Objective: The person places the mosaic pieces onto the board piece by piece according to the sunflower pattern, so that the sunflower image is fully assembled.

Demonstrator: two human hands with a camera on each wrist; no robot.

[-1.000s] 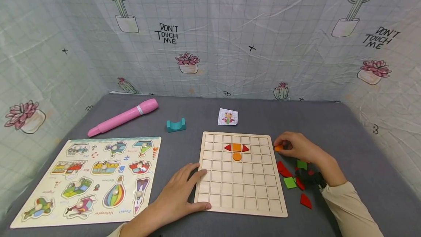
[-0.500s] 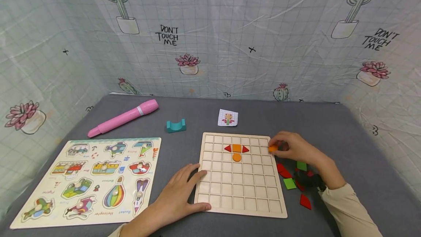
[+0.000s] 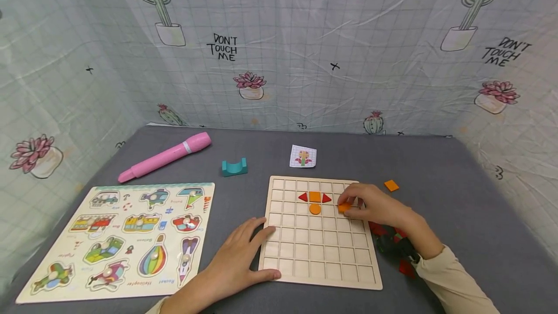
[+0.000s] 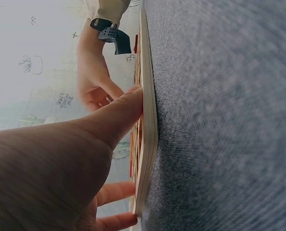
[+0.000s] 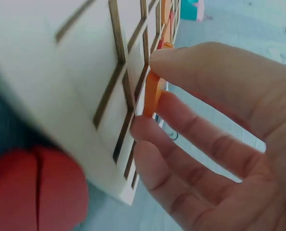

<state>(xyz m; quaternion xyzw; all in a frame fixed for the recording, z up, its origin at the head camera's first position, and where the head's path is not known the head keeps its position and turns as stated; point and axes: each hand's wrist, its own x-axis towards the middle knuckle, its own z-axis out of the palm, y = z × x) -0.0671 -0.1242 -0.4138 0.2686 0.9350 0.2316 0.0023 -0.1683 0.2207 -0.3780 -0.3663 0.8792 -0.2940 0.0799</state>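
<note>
While my right hand [image 3: 375,205] pinched the orange tile [image 3: 344,207] over the board [image 3: 320,275], I wanted it flat before lowering; left hand [image 3: 237,258], fingers relaxed, braced the edge.

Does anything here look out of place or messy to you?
Nothing is damaged or spilled. One orange square lies alone on the grey table, apart from the loose red pieces heaped by the right wrist. The right hand pinches an orange piece over the grid board, which the left hand steadies.
</note>
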